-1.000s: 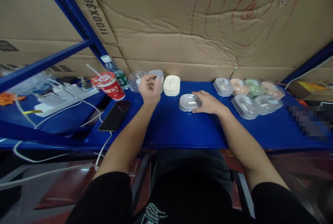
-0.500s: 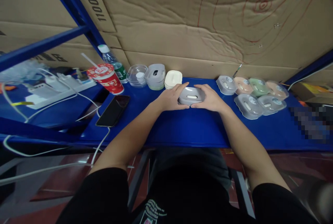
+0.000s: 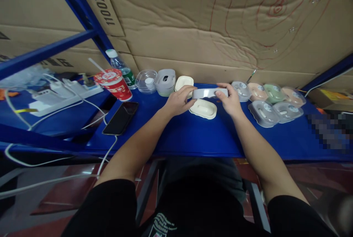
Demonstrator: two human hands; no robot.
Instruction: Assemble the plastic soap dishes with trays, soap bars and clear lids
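Between both hands a grey plastic lid (image 3: 209,93) is held tilted up on edge, its narrow side facing me. My left hand (image 3: 178,101) grips its left end between thumb and fingers. At the right end, my right hand (image 3: 230,99) has its thumb on the near side and fingers behind. Just below the lid, a cream oval tray (image 3: 203,108) lies on the blue table. Beyond my left hand sits a stack of cream trays (image 3: 184,81), beside a stack of grey lids (image 3: 165,79) with a dark slot on top.
Several clear-covered boxes (image 3: 263,112) in grey, pink and green stand at the right. Left are a round clear container (image 3: 146,81), a water bottle (image 3: 121,68), a red cup (image 3: 114,86) with a straw, and a phone (image 3: 120,118) on a cable. Cardboard (image 3: 171,24) walls the back.
The grey lid has been lifted and tilted up from the cream tray, which now shows beneath it. My right hand has shifted slightly right.
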